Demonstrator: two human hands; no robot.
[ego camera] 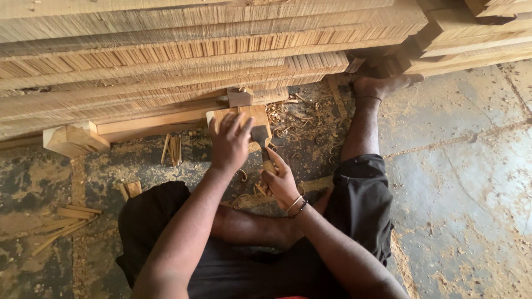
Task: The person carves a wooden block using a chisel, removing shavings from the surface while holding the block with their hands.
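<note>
Seated on a shop floor, both hands work a chisel at a small wood block.

Near: person sits on a stained concrete floor (460, 166) dusted with sawdust, dark shorts, one leg folded in, the other stretched so the foot (382, 84) reaches the lumber. Right hand (281, 180), bangles at the wrist, has its fingers clamped on the chisel (260, 138) handle. Chisel's long axis runs near to far, slightly leftward; flat blade points away from the body, onto the wood block (252, 114). Left hand (230, 143) lies on the block's left part, fingers spread apart, pressing down. Curled shavings (291, 119) litter the floor just right of the block; thin offcut strips (66, 224) lie far left. Beyond: a stack of sawn planks (194, 50) fills the background.
</note>
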